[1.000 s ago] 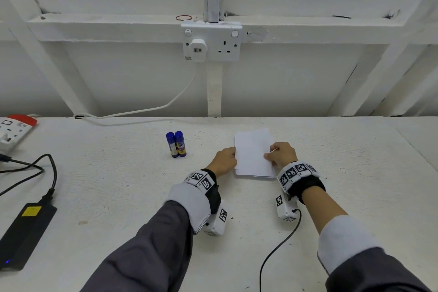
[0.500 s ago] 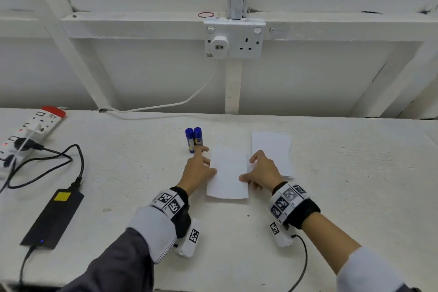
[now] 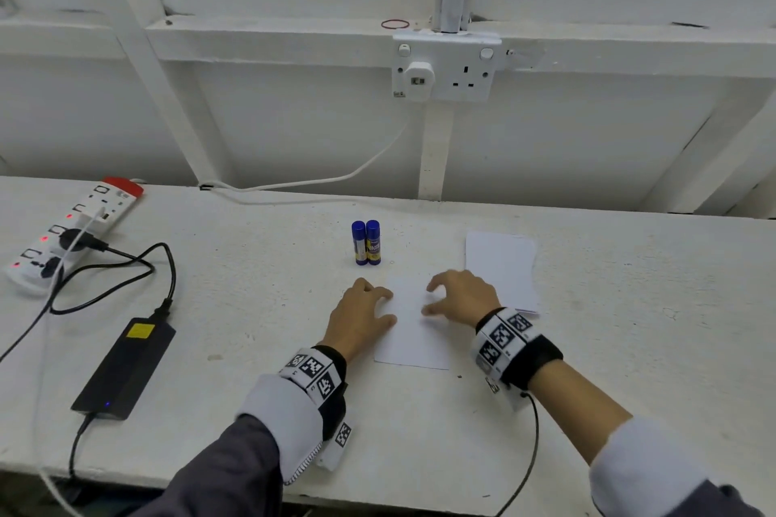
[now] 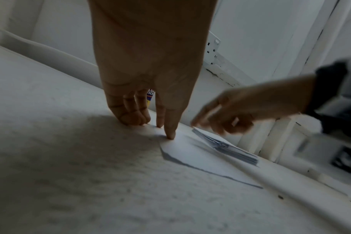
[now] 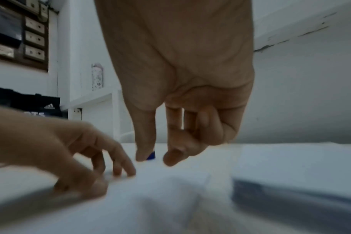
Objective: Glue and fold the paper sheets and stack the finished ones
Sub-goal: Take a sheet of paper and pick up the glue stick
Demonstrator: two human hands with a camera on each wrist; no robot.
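Hands (image 3: 413, 313) on flat white sheet (image 3: 413, 342)

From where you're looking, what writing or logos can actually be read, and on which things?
"LUE" over "TICK": label of a glue stick, partly hidden behind the left hand.
Adidas logo, with letters "TS" below: black bag in the right wrist view.
Small print on the wall socket and the black adapter's yellow sticker: too small to read.

A single paper sheet (image 3: 413, 332) lies flat on the white desk (image 3: 260, 306). The left hand (image 3: 363, 317) rests fingertips on its left edge; the right hand (image 3: 460, 298) hovers over its right side, fingers curled. Behind stand two glue sticks (image 3: 366, 243); a paper stack (image 3: 502, 264) lies to the right.
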